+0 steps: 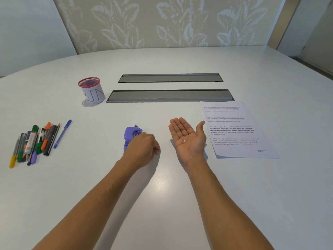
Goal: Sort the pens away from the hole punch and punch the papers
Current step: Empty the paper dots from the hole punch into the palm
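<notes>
Pens (34,143) piled far left, well apart from hole punch (132,135) at centre. My left hand (142,148) curls closed beside it, grip unclear. Right hand (187,138) lies open, palm up, cradling a small white chad (184,140), probably bound for the bin (91,91). Papers (236,130) right.

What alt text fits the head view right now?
Right hand open, palm up, a tiny white paper dot on it; left hand closed beside the purple hole punch. Pens far left, papers right.
</notes>
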A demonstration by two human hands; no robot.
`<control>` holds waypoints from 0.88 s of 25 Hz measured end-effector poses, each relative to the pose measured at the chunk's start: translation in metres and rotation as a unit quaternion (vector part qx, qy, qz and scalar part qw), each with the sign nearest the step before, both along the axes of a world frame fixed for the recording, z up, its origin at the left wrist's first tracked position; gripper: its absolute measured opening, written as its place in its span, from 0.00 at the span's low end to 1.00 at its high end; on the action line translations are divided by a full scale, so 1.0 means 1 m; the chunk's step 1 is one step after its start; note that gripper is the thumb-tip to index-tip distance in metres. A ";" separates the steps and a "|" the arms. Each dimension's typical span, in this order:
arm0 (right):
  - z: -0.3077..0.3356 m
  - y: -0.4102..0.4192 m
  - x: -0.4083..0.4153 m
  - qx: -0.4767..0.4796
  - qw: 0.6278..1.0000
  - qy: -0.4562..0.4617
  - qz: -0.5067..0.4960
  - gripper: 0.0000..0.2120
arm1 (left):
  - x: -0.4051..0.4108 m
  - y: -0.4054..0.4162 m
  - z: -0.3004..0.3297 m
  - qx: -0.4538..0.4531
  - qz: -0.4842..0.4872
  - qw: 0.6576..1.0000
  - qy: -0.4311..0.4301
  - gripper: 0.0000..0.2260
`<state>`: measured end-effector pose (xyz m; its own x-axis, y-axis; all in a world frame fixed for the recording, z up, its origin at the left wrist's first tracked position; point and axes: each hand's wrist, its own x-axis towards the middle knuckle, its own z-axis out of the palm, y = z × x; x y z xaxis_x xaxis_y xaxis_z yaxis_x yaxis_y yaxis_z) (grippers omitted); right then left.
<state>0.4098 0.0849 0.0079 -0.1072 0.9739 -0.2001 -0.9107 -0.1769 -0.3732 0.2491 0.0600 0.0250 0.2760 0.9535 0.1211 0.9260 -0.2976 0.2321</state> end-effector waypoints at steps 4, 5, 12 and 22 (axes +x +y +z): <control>0.000 -0.001 0.000 0.001 1.000 -0.003 0.003 0.35 | 0.007 -0.001 -0.002 0.025 -0.006 0.999 0.037 0.07; -0.001 -0.001 0.000 0.002 1.000 -0.004 0.004 0.35 | 0.008 -0.002 -0.003 0.034 -0.007 0.999 0.042 0.07; -0.001 -0.001 -0.001 0.000 1.000 -0.002 0.004 0.35 | 0.011 -0.006 -0.016 0.072 0.013 0.995 0.070 0.02; 0.003 -0.001 0.000 -0.017 0.996 -0.085 0.006 0.36 | 0.054 0.003 0.010 0.052 -0.006 0.991 -0.124 0.07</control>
